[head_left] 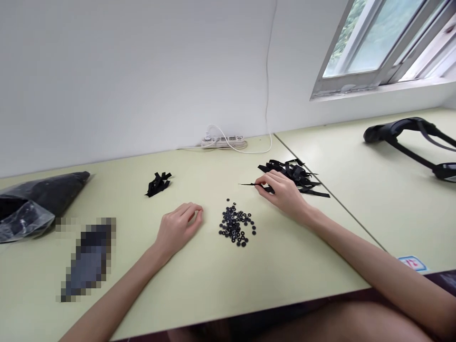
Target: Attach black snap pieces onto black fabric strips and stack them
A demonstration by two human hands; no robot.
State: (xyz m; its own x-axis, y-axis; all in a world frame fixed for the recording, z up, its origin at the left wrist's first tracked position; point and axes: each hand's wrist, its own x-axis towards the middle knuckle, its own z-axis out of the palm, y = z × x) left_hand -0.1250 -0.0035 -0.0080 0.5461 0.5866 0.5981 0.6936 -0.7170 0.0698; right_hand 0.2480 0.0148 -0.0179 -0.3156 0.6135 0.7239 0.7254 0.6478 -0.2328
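We pinch black strip (249, 184) in right hand (283, 192); long axis points 9 o'clock. Ring pile (235, 227) at 7 o'clock. Left hand (180, 227) loosely curled, empty, nearer pile.

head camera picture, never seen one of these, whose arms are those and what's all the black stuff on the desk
There is one picture, taken by a camera worn on a person's head that looks forward and down, so the two bare arms reaching in from the bottom are that person's own. No machine is involved.

The right hand pinches one thin black strip at the edge of a loose pile of black strips. The left hand rests on the pale green table, fingers curled; whether it holds anything cannot be told.

Between the hands lies a heap of small black rings. Further back sits a smaller bundle of strips, at far left a plastic bag, and by the wall a white power strip. A black strapped device lies at right on the adjoining table.
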